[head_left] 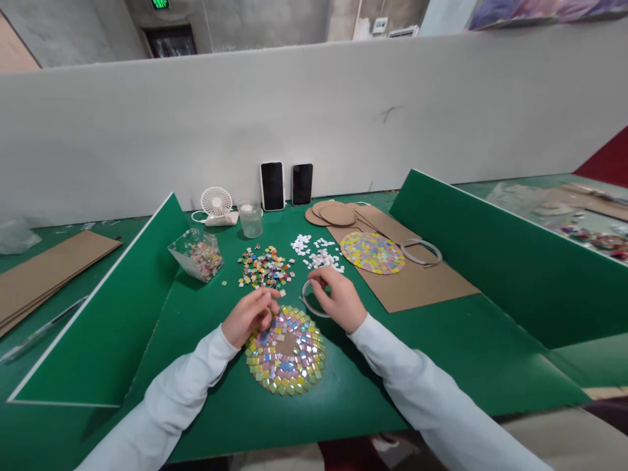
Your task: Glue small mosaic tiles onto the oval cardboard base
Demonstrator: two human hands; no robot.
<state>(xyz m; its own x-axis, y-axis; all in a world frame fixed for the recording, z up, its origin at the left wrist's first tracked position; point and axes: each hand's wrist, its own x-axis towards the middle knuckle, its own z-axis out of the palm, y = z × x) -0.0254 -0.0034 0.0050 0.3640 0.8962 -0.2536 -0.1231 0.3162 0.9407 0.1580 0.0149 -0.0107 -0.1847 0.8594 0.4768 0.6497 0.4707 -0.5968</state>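
A round cardboard disc [287,344] lies in front of me, covered with shiny square mosaic tiles in yellow, green, pink and blue; bare cardboard shows near its centre. My left hand [251,315] is over its upper left edge, fingers curled, with a pale small mosaic tile [283,294] at the index fingertip. Above the upper right edge, my right hand [339,299] has its thumb and fingers pinched at the rim of a thin white ring [305,302]. Part of the ring is hidden behind that hand. Loose coloured tiles [265,267] are piled just beyond the left hand.
White bits [321,260] lie beyond my right hand. A second tiled disc [373,252] and another white ring [422,252] rest on cardboard [417,288]. Farther back are a tile bag [199,256], cup [251,221], fan [216,204] and two phones [273,186]. Green panels [490,261] flank the workspace.
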